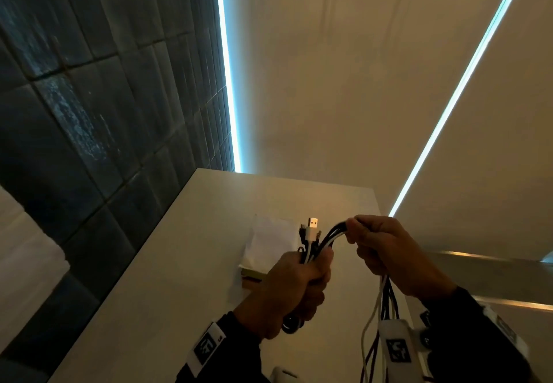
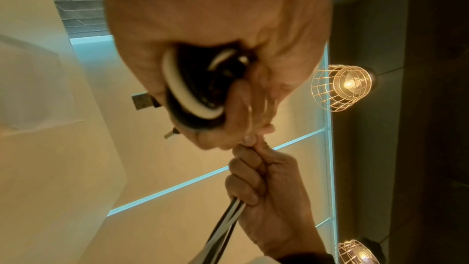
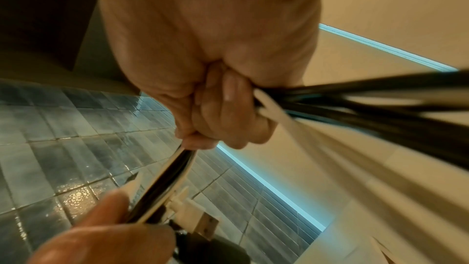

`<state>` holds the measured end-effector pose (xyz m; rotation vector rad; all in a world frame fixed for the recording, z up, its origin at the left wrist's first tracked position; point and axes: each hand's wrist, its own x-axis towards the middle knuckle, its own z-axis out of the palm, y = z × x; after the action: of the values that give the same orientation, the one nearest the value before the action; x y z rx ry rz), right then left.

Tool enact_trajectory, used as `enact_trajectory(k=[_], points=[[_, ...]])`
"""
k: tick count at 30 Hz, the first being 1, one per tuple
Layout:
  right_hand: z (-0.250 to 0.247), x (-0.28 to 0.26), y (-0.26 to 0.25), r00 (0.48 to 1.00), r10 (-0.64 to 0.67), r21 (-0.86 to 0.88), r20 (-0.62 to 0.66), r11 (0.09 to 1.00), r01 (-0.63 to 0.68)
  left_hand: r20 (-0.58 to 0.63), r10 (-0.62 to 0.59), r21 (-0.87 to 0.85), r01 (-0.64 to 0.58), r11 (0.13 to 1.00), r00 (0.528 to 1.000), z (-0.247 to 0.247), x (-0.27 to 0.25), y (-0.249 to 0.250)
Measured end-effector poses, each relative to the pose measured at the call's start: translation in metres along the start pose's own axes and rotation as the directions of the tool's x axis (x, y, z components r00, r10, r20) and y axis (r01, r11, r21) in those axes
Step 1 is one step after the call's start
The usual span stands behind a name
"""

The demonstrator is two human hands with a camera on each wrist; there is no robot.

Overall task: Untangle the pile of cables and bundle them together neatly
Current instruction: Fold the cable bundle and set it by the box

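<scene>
It looks like a styled interior, maybe a café or a modern home, with dark glazed wall tiles (image 1: 98,89), cyan light strips (image 1: 229,77), caged filament lamps (image 2: 341,87) and a pale worktop (image 1: 167,263).

A pale table (image 1: 167,278) stands against a dark tiled wall (image 1: 89,113). A white paper (image 1: 269,242) lies on it, over a thin flat board (image 1: 253,275).
</scene>
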<state>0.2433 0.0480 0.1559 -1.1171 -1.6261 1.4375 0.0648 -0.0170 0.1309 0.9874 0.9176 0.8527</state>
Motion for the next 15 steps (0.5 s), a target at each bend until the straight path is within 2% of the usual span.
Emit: enact_trajectory(k=[4,7,9,11,12,14,15], points=[[-0.001,-0.01,0.014,0.996,0.009,0.085,0.089,0.996,-0.017,-0.108,-0.028,-0.127,0.015,0.992,0.994,-0.007,0.004,0.001],[-0.002,-0.02,0.032,0.981,0.058,0.17,0.185,0.981,-0.09,-0.19,-0.016,-0.253,-0.033,0.967,0.982,-0.017,0.007,0.005],[-0.001,-0.027,0.046,0.978,0.085,0.22,0.188,0.967,-0.126,-0.255,-0.013,-0.307,-0.068,0.949,0.967,-0.024,0.008,0.005],[0.002,-0.034,0.056,0.986,0.1,0.274,0.13,0.953,-0.132,-0.308,-0.014,-0.314,-0.088,0.945,0.951,-0.028,0.008,0.004],[0.006,-0.036,0.058,0.993,0.097,0.288,0.06,0.951,-0.11,-0.327,-0.008,-0.281,-0.089,0.956,0.945,-0.029,0.007,0.003],[0.015,-0.039,0.057,0.987,0.048,0.256,-0.151,0.967,-0.008,-0.347,-0.001,-0.188,-0.069,0.98,0.938,-0.025,0.008,-0.001],[0.021,-0.039,0.054,0.964,0.001,0.201,-0.264,0.978,0.054,-0.351,-0.008,-0.163,-0.053,0.985,0.936,-0.022,0.009,-0.002]])
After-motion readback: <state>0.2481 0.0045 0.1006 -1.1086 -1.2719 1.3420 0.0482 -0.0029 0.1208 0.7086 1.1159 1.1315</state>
